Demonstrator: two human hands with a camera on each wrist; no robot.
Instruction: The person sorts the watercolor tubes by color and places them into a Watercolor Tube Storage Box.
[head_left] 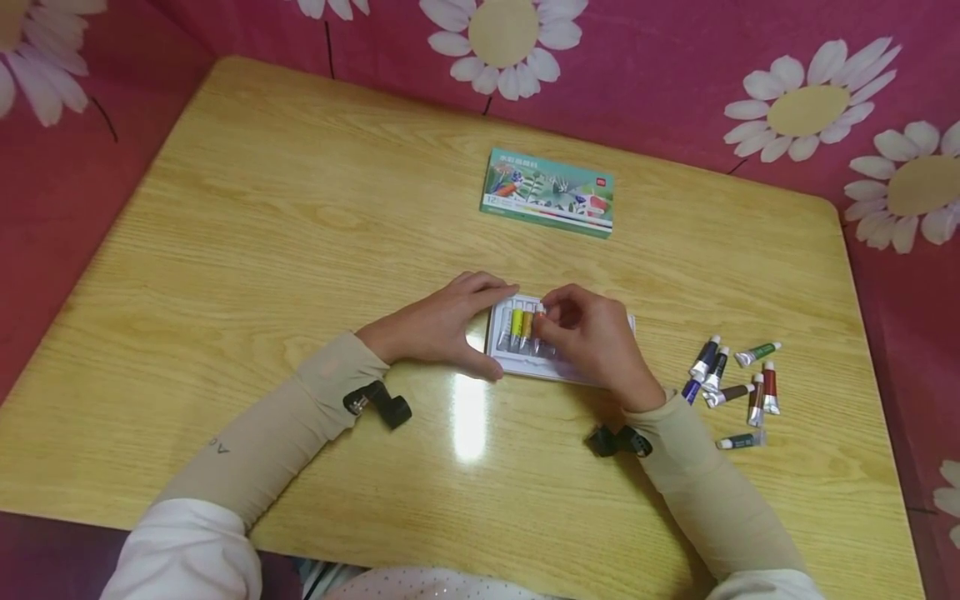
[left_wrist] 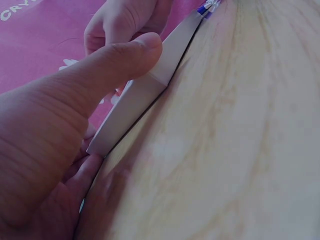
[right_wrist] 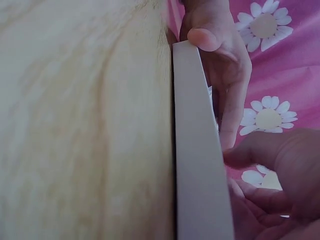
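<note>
A shallow white tray lies on the table with several paint tubes side by side in its left part, among them a yellow tube and an ochre tube. My left hand holds the tray's left end, thumb at the near corner and fingers at the far one. Over the tray, my right hand pinches an orange-red paint tube by its upper end, beside the ochre one. The right wrist view shows the tray's near wall; the tube is hidden there behind wall and fingers.
Several loose paint tubes lie to the right of the tray, including a green tube, a red tube and a dark green tube. Beyond the tray rests a green printed paint box. Flowered pink cloth borders the wooden table.
</note>
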